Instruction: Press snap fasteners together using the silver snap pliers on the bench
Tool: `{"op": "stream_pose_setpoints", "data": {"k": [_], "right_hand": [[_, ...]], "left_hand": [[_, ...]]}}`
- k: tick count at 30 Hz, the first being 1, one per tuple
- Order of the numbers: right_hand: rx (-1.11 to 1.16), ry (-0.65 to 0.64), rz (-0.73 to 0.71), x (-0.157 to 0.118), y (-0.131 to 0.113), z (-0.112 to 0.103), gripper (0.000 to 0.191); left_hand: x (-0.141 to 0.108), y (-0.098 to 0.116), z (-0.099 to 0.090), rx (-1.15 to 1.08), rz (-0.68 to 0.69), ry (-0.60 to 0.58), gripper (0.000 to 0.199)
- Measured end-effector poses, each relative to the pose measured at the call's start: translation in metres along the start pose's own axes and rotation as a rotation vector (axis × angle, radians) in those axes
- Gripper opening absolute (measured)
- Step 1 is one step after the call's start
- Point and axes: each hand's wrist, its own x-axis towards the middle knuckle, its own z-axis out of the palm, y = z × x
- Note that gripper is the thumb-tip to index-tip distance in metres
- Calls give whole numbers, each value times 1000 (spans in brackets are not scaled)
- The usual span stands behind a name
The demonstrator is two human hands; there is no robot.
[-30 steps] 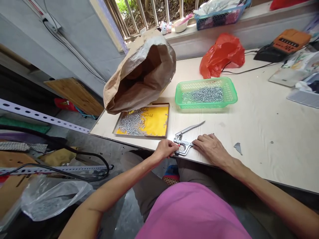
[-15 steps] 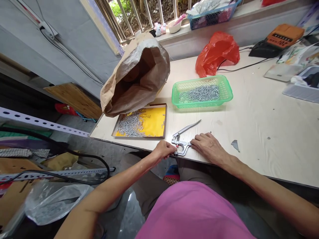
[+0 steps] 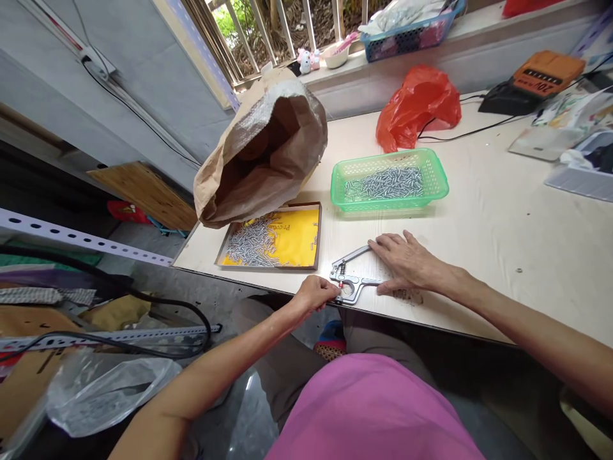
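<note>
A metal hand press tool (image 3: 353, 281) lies at the table's front edge, its two handles spread apart. My left hand (image 3: 317, 292) is pinched at the tool's jaw beside a small red part; what the fingertips hold is too small to name. My right hand (image 3: 402, 260) spans the handles, fingers on the upper one and thumb by the lower one. Behind my left hand is a shallow tray (image 3: 318, 237) with small metal pieces (image 3: 253, 243) on a yellow sheet. A green basket (image 3: 390, 206) beyond the tool holds more such pieces.
A large open paper bag (image 3: 263, 153) leans over the tray's back. Farther back on the table are a red plastic bag (image 3: 417, 105), a black cable and an orange and black device (image 3: 546, 71). A grey container (image 3: 587, 179) stands at the right.
My right hand has moved from the end of the lower handle to spread over both handles. The upper handle sits a little lower. My left hand remains at the jaw.
</note>
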Motion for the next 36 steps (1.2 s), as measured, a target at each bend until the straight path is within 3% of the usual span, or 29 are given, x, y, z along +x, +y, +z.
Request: {"op": "stream_pose_setpoints", "data": {"k": [16, 18, 22, 26, 31, 36], "right_hand": [[-43, -31, 55, -7, -17, -15, 58], [-37, -19, 56, -9, -18, -14, 52], [-22, -20, 65, -12, -24, -17, 43], [-4, -23, 76, -14, -26, -20, 44], [58, -57, 49, -18, -16, -20, 60], [-12, -111, 73, -18, -20, -27, 42]], "left_hand": [[-5, -1, 0, 81, -14, 4, 35], [-13, 4, 2, 234, 80, 102, 32], [-22, 18, 16, 647, 540, 366, 20], [-1, 37, 30, 872, 869, 280, 42], [25, 56, 28, 982, 925, 136, 56], [28, 67, 24, 1088, 910, 93, 55]]}}
